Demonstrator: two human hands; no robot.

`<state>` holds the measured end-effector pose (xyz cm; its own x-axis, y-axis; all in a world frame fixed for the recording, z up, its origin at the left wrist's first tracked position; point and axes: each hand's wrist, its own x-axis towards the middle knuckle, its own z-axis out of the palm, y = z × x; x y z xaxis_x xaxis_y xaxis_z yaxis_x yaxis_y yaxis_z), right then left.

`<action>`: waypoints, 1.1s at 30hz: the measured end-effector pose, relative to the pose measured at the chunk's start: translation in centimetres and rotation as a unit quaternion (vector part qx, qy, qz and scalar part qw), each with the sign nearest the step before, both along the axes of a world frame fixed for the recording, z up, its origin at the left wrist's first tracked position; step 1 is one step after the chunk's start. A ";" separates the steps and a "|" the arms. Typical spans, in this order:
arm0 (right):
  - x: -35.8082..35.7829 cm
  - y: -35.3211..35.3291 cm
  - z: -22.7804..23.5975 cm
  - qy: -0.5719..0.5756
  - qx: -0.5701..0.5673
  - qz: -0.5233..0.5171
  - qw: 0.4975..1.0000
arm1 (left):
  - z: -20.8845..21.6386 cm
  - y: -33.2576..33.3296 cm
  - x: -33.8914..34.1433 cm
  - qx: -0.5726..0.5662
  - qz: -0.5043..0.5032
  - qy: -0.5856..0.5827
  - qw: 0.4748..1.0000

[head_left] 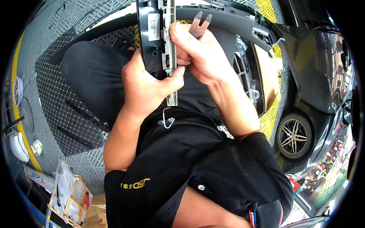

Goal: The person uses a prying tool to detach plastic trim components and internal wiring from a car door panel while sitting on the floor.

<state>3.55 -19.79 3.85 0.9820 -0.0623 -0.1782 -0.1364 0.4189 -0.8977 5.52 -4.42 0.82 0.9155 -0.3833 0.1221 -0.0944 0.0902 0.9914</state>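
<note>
My left hand point(146, 81) grips a long dark plastic trim panel point(146, 22) with a grey clip strip point(169, 57) along its edge, held upright before my chest. My right hand point(199, 53) closes around a grey forked pry tool point(200, 23) whose two prongs stick up beside the strip. The thumb of my right hand presses on the grey strip near the top. Both hands touch each other at the panel. A white label sits on the panel's dark back.
A dark car point(319, 76) with an alloy wheel point(294, 136) stands at the right. A long grey door trim point(235, 22) curves behind my hands. Grey grid floor tiles point(49, 114), a wooden crate point(74, 197) and small containers point(36, 146) lie at the left.
</note>
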 end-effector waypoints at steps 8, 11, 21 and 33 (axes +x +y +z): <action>-0.4 -1.0 0.8 0.009 -0.018 0.041 0.999 | -0.4 0.6 0.3 0.024 -0.017 -0.048 0.998; 0.3 -2.3 1.7 -0.006 -0.034 0.037 0.999 | -0.2 0.8 0.3 0.037 -0.036 -0.039 0.998; 0.4 -1.5 4.1 -0.075 -0.039 0.019 0.996 | 2.1 0.2 0.9 -0.150 -0.120 0.066 0.979; 0.6 0.8 3.4 -0.106 -0.053 -0.060 0.991 | 2.1 -1.1 0.9 -0.078 0.051 -0.059 0.994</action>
<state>4.13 -18.96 7.22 0.9810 -0.1886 0.0448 0.1051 0.3234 -0.9404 6.39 -5.56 2.91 0.9245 -0.2574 0.2810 -0.2250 0.2263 0.9477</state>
